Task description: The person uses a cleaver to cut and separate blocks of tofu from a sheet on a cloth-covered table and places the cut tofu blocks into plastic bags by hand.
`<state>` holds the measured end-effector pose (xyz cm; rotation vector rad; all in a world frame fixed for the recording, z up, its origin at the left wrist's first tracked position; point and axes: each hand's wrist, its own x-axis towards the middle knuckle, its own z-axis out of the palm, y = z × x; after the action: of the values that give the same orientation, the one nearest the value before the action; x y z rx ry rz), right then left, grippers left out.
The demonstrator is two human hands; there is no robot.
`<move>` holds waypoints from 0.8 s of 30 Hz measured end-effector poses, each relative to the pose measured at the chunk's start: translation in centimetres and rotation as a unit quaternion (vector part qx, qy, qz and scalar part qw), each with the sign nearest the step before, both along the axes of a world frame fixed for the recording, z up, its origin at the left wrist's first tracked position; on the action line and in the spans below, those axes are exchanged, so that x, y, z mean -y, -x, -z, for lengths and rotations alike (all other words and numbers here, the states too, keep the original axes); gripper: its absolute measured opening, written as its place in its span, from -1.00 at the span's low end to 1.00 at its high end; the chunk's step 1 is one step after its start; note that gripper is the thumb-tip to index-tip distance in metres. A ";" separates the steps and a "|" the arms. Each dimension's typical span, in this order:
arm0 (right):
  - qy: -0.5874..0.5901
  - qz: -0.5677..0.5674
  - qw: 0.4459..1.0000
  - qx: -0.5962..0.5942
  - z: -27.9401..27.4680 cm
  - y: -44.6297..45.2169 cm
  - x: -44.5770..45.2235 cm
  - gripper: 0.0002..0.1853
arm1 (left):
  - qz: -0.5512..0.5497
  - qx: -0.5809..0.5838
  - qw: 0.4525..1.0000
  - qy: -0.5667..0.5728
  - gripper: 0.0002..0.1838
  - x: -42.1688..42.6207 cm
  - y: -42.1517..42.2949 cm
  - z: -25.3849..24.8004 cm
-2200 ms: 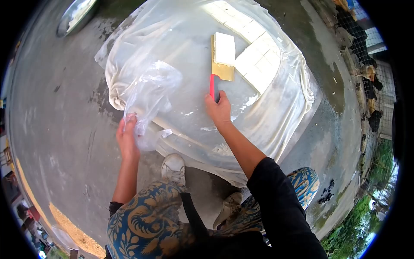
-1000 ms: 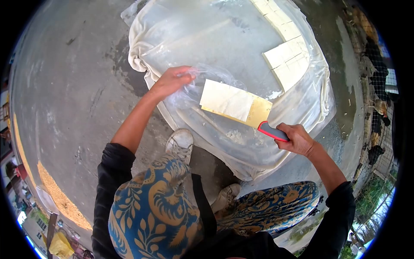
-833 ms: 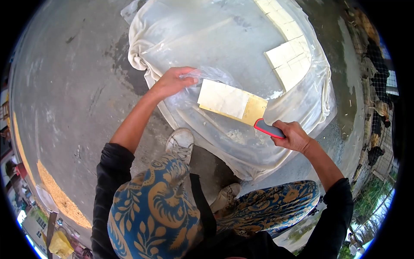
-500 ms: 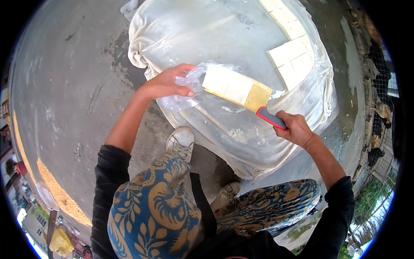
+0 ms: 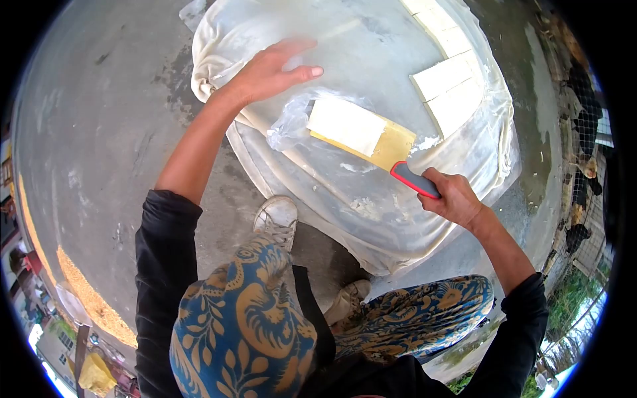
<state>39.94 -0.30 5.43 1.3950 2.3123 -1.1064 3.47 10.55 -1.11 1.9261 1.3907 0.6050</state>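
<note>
My right hand (image 5: 452, 198) is closed round the grey and red handle of a knife (image 5: 396, 146) with a broad gold-coloured blade. Lying on that blade is a flat white block that looks like tofu (image 5: 346, 125). A clear plastic bag (image 5: 290, 126) bunches around the block's left end; how far the block is inside it I cannot tell. My left hand (image 5: 273, 71) hovers above and left of the bag, apart from it, its fingers spread and a little blurred. Cut white tofu-like blocks (image 5: 455, 93) sit in a row along the right side of the cloth-covered surface.
Pale cloth and clear sheeting (image 5: 398, 249) drape over the rounded work surface, with white crumbs on it. My shoe (image 5: 277, 215) stands close to its lower left edge. Yellow grain (image 5: 93, 298) lies on the concrete floor at left. Wire netting (image 5: 587, 123) runs along the right.
My left hand has let go of the plastic bag and moved up, its fingers spreading. The knife with the block has shifted only slightly left.
</note>
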 end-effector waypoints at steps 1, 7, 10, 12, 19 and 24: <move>0.000 -0.003 1.000 -0.004 -0.1 0.1 -0.1 -0.78 | 0.032 -0.045 0.997 -0.062 -0.48 -0.1 -0.2 0.2; 0.007 -0.012 1.000 0.010 -0.3 0.3 -0.5 -0.78 | 0.236 -0.011 0.959 -0.158 -0.45 4.6 -2.8 -2.0; 0.015 -0.006 1.000 0.009 -0.4 0.5 -0.6 -0.78 | 0.269 -0.013 0.953 -0.140 -0.39 5.5 -5.3 0.4; 0.018 -0.005 1.000 0.007 -0.4 0.7 -0.7 -0.78 | 0.276 -0.022 0.952 -0.131 -0.36 5.8 -5.7 1.3; 0.049 -0.011 0.999 0.001 -0.2 1.5 -1.5 -0.77 | 0.304 -0.075 0.942 -0.125 -0.31 5.3 -5.8 3.0; 0.043 -0.022 0.999 -0.002 -0.2 2.2 -1.9 -0.76 | 0.315 -0.084 0.936 -0.135 -0.26 5.4 -5.2 3.1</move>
<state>37.73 1.63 5.65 1.3064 2.2581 -1.1829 8.66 5.17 -4.25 2.5258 0.7193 0.3302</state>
